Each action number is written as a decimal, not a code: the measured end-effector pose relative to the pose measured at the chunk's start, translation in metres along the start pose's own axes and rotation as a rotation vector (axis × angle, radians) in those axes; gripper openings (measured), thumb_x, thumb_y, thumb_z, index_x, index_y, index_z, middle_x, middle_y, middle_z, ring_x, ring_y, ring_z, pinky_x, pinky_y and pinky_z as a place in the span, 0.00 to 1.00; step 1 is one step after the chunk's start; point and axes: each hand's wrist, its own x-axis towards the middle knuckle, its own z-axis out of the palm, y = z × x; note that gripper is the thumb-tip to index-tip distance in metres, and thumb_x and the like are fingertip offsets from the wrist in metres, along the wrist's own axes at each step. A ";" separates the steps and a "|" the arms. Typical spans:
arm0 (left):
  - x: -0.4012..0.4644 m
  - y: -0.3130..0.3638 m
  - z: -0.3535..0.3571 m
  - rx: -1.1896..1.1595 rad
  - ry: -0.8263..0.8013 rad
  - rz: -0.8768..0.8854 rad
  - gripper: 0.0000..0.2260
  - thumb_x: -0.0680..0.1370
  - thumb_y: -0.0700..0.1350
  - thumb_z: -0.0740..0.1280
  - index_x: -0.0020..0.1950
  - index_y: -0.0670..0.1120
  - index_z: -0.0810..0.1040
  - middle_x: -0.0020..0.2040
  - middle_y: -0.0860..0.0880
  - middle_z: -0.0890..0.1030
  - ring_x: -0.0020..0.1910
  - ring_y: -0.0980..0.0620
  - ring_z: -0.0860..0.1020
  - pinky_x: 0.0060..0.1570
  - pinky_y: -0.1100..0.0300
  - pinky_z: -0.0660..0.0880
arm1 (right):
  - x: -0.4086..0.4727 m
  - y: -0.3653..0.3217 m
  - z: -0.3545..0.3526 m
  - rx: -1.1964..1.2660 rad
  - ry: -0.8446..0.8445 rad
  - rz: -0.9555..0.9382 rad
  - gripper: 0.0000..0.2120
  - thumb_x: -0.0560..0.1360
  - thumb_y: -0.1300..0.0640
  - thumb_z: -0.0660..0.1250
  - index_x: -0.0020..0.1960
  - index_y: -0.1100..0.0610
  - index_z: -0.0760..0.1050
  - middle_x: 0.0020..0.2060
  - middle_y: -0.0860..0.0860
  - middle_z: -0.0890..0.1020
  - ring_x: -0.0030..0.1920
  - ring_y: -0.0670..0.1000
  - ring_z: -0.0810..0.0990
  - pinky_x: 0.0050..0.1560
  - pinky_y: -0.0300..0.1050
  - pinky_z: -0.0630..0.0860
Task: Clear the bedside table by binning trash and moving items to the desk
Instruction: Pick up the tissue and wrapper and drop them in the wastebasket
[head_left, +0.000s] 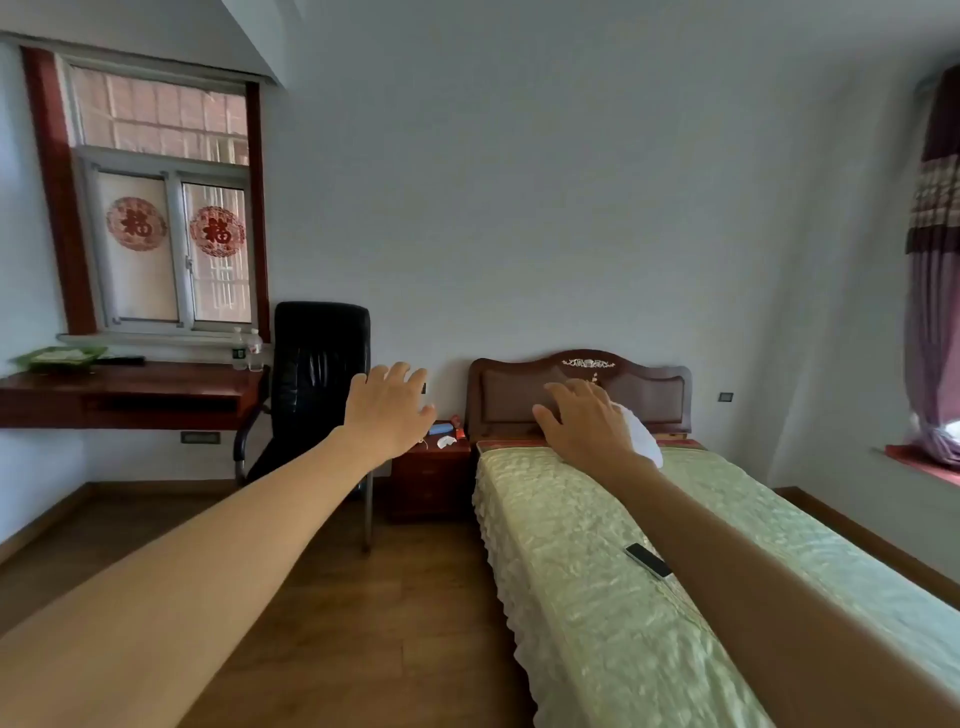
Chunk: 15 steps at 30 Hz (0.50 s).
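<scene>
A small dark wooden bedside table (429, 483) stands across the room between a black office chair and the bed. On its top lie a blue object (440, 429), a red item (457, 426) and a crumpled white piece (445, 442). The wall-mounted wooden desk (130, 387) is at the left under the window. My left hand (388, 410) and my right hand (584, 423) are stretched out in front of me, fingers spread, holding nothing. Both are far from the table; the left hand partly hides the table's left side.
A black office chair (311, 384) stands between desk and bedside table. The bed (675, 571) with a green cover fills the right, with a white pillow (644, 434) and a dark phone (648, 560) on it. The desk holds a green tray (57, 357) and bottles (248, 349). Wooden floor lies ahead.
</scene>
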 end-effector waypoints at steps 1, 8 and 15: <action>0.010 -0.002 0.008 0.003 -0.019 -0.003 0.24 0.78 0.55 0.56 0.72 0.47 0.63 0.70 0.45 0.69 0.66 0.43 0.69 0.61 0.47 0.68 | 0.010 0.001 0.009 0.002 -0.004 0.005 0.23 0.80 0.45 0.55 0.71 0.53 0.65 0.69 0.54 0.69 0.70 0.56 0.63 0.65 0.55 0.65; 0.110 -0.044 0.081 0.006 -0.034 -0.002 0.24 0.78 0.54 0.55 0.72 0.46 0.62 0.70 0.44 0.68 0.67 0.43 0.68 0.62 0.47 0.68 | 0.119 0.001 0.080 -0.007 -0.023 0.032 0.23 0.80 0.45 0.55 0.71 0.53 0.64 0.69 0.54 0.69 0.70 0.56 0.63 0.66 0.56 0.65; 0.203 -0.089 0.142 0.009 -0.057 0.005 0.23 0.78 0.54 0.55 0.72 0.47 0.63 0.70 0.45 0.68 0.67 0.43 0.67 0.63 0.47 0.66 | 0.219 -0.004 0.144 -0.028 -0.035 0.030 0.23 0.80 0.46 0.55 0.71 0.53 0.64 0.69 0.54 0.68 0.71 0.56 0.62 0.66 0.55 0.65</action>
